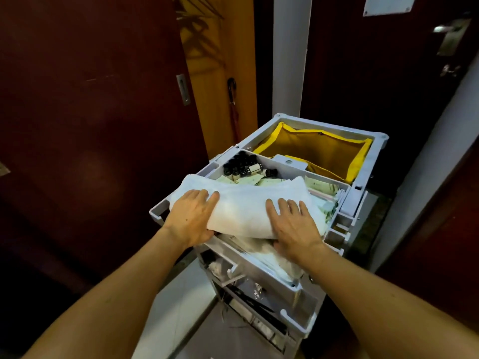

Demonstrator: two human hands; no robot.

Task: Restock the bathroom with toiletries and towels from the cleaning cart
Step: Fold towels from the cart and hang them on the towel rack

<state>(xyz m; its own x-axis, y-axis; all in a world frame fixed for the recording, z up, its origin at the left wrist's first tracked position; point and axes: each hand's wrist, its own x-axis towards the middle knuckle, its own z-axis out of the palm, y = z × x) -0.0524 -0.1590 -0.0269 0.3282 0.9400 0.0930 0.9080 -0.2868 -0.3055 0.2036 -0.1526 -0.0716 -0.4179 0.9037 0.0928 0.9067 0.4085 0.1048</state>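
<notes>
From the head view, you are early in the job: the towel (243,203) is only now coming off the cart (363,182), and nothing shown has reached the bathroom, which is out of view. Your left hand (193,216) grips the towel's left end, fingers flat on top and thumb tucked under its near edge. Your right hand (294,224) lies on the right end, fingers spread on top; its thumb seems to reach below, though that part is hidden. The folded towel spans between both hands, over the cart's top tray. Just beyond your fingertips sit small bottles (243,167) and packets (321,189); further off hangs a yellow bag (313,149). Toiletries and carrying everything in remain.
</notes>
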